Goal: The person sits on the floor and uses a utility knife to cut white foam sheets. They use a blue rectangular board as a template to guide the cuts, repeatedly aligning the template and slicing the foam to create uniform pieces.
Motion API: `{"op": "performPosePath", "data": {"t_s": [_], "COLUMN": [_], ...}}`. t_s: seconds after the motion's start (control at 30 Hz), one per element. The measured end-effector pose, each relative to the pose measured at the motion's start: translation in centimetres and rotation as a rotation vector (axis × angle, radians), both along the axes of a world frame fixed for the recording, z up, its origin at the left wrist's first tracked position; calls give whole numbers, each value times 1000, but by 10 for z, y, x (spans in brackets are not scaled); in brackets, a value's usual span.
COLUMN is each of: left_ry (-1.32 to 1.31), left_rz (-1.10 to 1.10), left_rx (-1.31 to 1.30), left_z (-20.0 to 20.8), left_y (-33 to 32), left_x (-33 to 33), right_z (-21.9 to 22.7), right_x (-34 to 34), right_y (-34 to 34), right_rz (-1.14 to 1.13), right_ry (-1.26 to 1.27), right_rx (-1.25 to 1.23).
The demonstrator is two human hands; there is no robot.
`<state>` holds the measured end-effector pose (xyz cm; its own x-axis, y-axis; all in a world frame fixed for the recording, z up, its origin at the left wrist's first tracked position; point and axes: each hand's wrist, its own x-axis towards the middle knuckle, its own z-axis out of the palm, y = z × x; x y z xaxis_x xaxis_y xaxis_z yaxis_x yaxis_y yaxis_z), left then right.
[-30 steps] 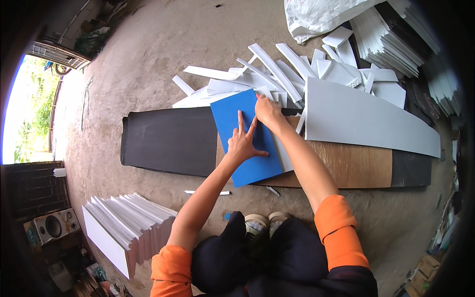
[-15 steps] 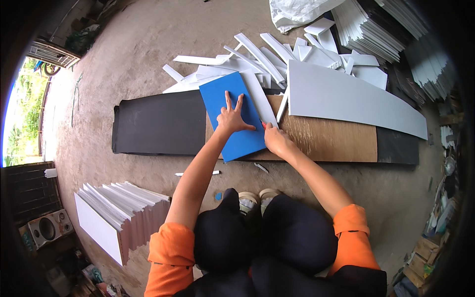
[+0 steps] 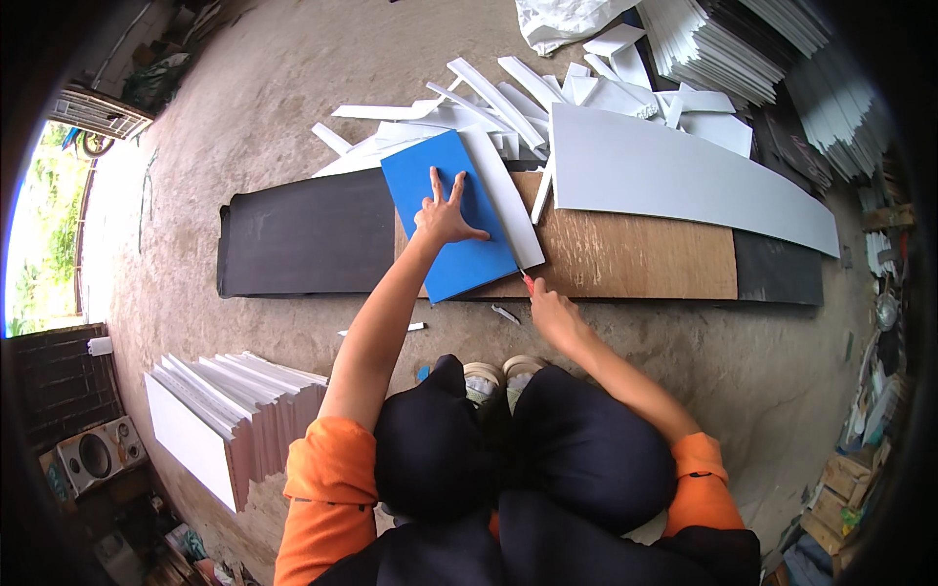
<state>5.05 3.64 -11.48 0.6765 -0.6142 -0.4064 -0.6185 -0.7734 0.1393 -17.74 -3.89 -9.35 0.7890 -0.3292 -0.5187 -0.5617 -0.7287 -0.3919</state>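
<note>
Small red-tipped tool (image 3: 528,283) in right hand (image 3: 553,311) mostly hidden, kind unclear

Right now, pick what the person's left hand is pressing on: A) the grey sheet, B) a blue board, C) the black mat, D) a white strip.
B: the left hand lies flat with fingers spread on the blue board, which rests partly on the brown wooden board.
</note>
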Motion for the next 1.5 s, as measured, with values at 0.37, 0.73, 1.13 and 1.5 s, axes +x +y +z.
{"op": "performPosePath", "data": {"t_s": [0.37, 0.73, 1.13, 1.5], "left_ry": [31, 74, 1, -6], "left_rz": [-2, 12, 12, 28], "left_rx": [-144, -140, -119, -77], "left_z": [-3, 8, 2, -3], "left_y": [9, 8, 3, 4], "left_x": [5, 5, 2, 1], "right_z": [41, -40, -29, -12], "right_x": [141, 240, 232, 79], "right_y": [-68, -59, -52, -21], "right_rz": [80, -18, -87, -29], "right_ry": [-351, -405, -339, -155], "right_rx": [-224, -151, -95, -5]}}
